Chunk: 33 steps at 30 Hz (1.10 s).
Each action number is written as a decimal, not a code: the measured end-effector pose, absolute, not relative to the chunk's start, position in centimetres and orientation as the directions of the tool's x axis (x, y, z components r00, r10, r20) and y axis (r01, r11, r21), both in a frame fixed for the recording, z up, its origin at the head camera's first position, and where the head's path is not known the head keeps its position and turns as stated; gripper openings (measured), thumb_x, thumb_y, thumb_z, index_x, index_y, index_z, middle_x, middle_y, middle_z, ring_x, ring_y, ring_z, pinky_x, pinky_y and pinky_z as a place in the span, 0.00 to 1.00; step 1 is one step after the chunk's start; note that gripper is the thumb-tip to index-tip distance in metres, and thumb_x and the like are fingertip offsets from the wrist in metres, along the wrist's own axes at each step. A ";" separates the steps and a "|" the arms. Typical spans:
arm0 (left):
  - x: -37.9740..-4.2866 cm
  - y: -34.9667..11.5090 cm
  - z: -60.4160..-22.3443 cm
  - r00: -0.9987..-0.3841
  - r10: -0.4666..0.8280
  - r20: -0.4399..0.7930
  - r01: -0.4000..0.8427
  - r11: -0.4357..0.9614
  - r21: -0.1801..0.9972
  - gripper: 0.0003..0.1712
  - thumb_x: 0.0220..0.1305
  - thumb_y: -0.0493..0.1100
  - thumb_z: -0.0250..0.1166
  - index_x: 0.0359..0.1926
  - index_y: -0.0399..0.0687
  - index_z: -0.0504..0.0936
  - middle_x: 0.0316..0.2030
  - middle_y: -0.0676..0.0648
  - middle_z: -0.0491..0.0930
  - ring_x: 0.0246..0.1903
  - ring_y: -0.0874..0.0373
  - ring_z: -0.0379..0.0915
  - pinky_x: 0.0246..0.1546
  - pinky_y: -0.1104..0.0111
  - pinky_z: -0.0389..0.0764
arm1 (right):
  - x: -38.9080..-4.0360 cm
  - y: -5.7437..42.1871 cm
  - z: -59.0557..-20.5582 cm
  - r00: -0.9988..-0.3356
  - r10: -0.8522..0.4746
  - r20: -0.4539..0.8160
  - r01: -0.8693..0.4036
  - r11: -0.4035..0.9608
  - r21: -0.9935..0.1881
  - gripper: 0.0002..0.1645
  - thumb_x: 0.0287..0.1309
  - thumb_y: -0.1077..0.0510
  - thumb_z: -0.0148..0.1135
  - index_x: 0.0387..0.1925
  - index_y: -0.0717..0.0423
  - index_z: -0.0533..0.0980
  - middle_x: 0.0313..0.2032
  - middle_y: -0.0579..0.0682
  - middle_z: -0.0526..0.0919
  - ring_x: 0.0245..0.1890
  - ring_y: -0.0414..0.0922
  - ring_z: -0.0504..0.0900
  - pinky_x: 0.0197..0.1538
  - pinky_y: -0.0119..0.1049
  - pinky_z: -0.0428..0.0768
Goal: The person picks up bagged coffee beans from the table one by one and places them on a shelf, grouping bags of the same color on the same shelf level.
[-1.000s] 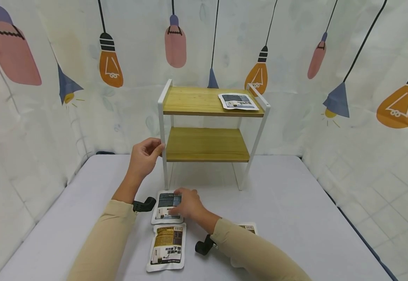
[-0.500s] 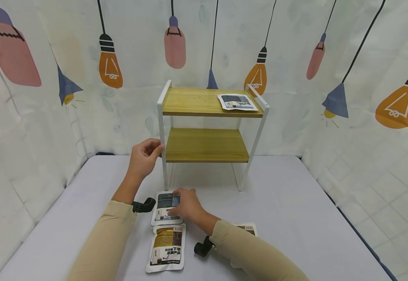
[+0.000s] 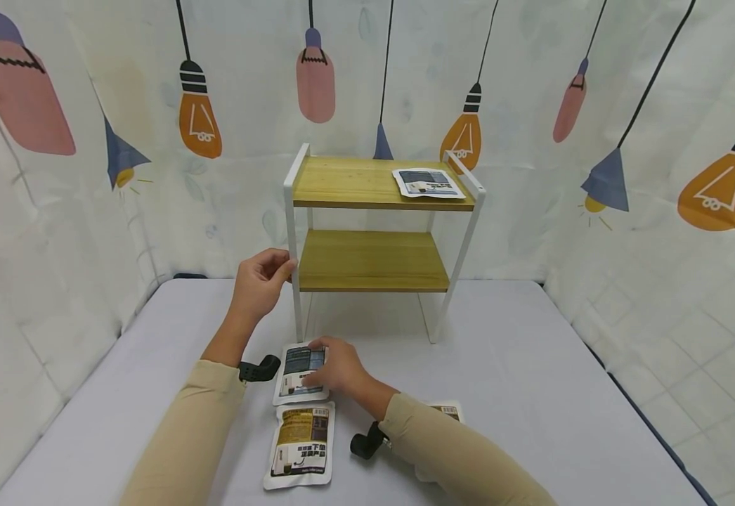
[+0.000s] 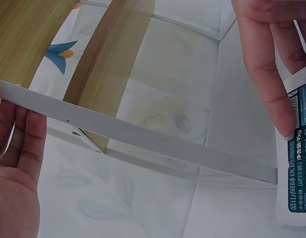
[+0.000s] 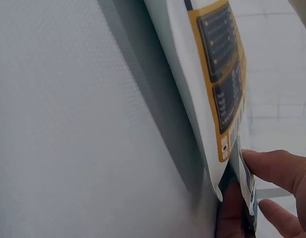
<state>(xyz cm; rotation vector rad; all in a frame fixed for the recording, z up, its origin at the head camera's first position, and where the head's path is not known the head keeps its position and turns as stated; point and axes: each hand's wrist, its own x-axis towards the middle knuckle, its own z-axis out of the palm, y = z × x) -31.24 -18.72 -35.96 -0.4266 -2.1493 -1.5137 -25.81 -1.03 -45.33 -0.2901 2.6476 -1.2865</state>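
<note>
The person's left hand (image 3: 260, 284) grips the left post (image 4: 143, 135) of a small two-tier shelf (image 3: 374, 260). Their right hand (image 3: 340, 365) pinches a blue packet (image 3: 291, 362) on the worktop (image 3: 500, 365), near that post's foot. Nearer the person lies a brown packet (image 3: 301, 450); one more packet (image 3: 429, 184) rests up top.

White table (image 3: 519, 351): rack (image 3: 374, 261), blue-label pouch (image 3: 295, 370), brown-label pouch (image 3: 301, 446), partly hidden pouch (image 3: 450, 410). Rack's top shelf (image 3: 345, 181): white pouch (image 3: 429, 183).
</note>
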 end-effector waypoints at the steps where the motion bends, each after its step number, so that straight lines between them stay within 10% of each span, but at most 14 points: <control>1: -31.3 -18.7 -36.0 -0.840 -0.018 0.543 0.505 0.344 0.792 0.15 0.73 0.43 0.65 0.51 0.35 0.84 0.42 0.34 0.86 0.32 0.60 0.80 0.37 0.80 0.82 | -25.8 -0.9 -45.3 -0.965 -0.249 -0.082 -0.087 0.599 -0.796 0.37 0.41 0.57 0.86 0.57 0.48 0.81 0.63 0.53 0.79 0.60 0.51 0.78 0.65 0.52 0.79; 33: -31.3 -19.0 -36.1 -0.829 -0.008 0.559 0.519 0.361 0.775 0.15 0.73 0.45 0.64 0.49 0.38 0.85 0.40 0.36 0.86 0.31 0.64 0.80 0.37 0.79 0.83 | -26.4 -0.7 -45.3 -0.974 -0.155 -0.165 0.051 0.561 -0.826 0.31 0.36 0.58 0.88 0.47 0.41 0.86 0.60 0.54 0.80 0.51 0.49 0.78 0.57 0.50 0.81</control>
